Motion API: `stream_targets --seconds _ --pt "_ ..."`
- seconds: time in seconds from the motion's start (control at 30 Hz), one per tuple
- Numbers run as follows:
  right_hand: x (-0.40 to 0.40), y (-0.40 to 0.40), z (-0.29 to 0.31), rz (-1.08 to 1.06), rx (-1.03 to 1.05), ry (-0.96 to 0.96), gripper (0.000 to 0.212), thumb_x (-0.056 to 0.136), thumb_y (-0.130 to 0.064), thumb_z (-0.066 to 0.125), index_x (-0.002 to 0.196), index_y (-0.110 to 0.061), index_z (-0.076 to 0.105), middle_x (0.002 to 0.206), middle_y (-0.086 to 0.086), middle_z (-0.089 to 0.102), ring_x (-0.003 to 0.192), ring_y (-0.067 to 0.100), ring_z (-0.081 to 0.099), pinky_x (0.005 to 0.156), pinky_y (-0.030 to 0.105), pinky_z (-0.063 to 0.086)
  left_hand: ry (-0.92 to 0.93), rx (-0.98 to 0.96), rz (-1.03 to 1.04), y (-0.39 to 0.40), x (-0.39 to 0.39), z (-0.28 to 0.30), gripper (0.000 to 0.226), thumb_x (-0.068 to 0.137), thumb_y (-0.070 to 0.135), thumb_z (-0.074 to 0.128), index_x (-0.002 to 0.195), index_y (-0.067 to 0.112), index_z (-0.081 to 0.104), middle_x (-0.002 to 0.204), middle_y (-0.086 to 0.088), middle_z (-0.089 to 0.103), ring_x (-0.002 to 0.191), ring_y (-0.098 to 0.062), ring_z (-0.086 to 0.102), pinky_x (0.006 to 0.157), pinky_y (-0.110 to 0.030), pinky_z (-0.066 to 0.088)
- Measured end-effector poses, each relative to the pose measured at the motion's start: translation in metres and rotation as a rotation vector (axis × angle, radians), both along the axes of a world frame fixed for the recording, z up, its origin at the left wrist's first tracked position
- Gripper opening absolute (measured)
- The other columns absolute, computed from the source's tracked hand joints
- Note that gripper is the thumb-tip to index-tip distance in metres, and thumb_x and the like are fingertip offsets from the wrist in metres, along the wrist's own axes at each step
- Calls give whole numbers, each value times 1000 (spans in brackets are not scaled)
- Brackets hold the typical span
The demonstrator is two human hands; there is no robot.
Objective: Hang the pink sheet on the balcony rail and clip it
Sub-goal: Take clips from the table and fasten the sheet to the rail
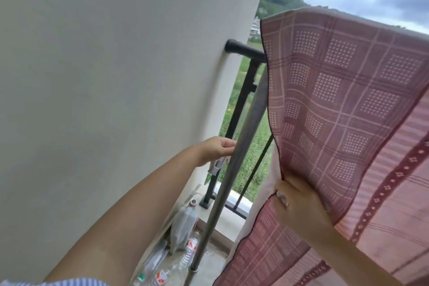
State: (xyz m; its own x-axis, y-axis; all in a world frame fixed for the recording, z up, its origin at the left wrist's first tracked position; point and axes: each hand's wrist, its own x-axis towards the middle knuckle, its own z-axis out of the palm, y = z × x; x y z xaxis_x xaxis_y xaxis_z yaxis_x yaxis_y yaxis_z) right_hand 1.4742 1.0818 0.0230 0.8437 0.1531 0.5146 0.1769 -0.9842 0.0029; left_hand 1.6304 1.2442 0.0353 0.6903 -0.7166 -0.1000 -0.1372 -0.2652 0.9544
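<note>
head: right hand (pixel 299 206) grips pink sheet's (pixel 343 90) edge.

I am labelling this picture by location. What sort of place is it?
Most likely a home balcony, above ground level. A black rail is fixed to a pale wall, the pink sheet hangs over it, and grass and hills lie beyond.

Pink checked sheet (pixel 336 90) draped over black balcony rail (pixel 246 51); its edge is gripped by the right hand (pixel 299 206). A clip (pixel 217 166) is held by the left hand (pixel 216 147) beside a grey pole (pixel 234 160).
</note>
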Motion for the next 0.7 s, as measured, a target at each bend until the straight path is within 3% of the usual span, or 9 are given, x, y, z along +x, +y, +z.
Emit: stream_targets --seconds 0.1,0.17,0.23,0.3,0.4,0.47,0.5,0.57,0.7 --pt "-2 -8 9 -183 275 -32 5 65 -4 54 63 -1 57 63 -2 50 51 11 45 60 1 38 -1 34 -96 -13 5 16 26 90 16 52 110 0 59 89 1 58 98 -19 52 103 -42 39" --pt "-6 -16 12 -264 543 -76 15 70 5 57 59 -4 55 49 1 51 40 6 42 46 2 34 -34 32 -93 -20 1 27 34 89 17 54 118 0 56 103 -8 62 102 -27 56 103 -40 38" --pt "-15 -26 18 -278 1026 -111 37 70 16 54 50 -16 57 36 -5 47 30 4 38 34 6 26 -43 34 -88 -28 0 32 40 89 19 54 124 0 52 125 -23 56 118 -38 51 102 -41 39" --pt "-34 -46 19 -104 1356 -131 46 61 19 43 40 -20 57 32 -7 44 29 7 36 35 10 26 -63 37 -86 -31 -1 34 41 89 20 54 125 0 51 129 -30 51 121 -42 47 101 -43 40" --pt "-62 -67 22 280 1683 -87 47 50 18 24 52 -14 58 43 1 56 39 14 52 41 16 39 -174 27 -35 -36 3 33 36 87 20 58 116 -2 58 110 -27 63 102 -40 60 85 -36 48" --pt "-80 -82 29 91 1680 -176 44 57 15 28 52 -20 54 40 -7 54 37 9 53 44 16 40 -196 -55 88 -34 5 31 22 86 16 60 96 -2 64 78 -16 64 70 -26 61 64 -24 47" --pt "-89 -83 38 41 1599 -198 39 54 12 34 48 -20 53 39 -9 52 35 7 50 42 14 34 -193 -100 147 -33 6 28 11 85 14 61 84 3 65 70 -7 59 63 -18 56 59 -21 44" --pt "-92 -70 61 51 1373 -95 34 48 11 41 41 -19 55 36 -10 48 33 5 42 39 15 20 -213 -195 251 -31 7 25 18 83 8 60 64 11 62 61 -2 55 58 -12 52 57 -21 43" --pt "-86 -42 86 -251 714 126 32 66 -5 71 42 -19 55 36 -8 44 38 3 39 39 10 26 -679 -330 667 -15 -16 24 29 83 15 52 65 -6 60 48 5 53 49 -5 41 54 -21 25"
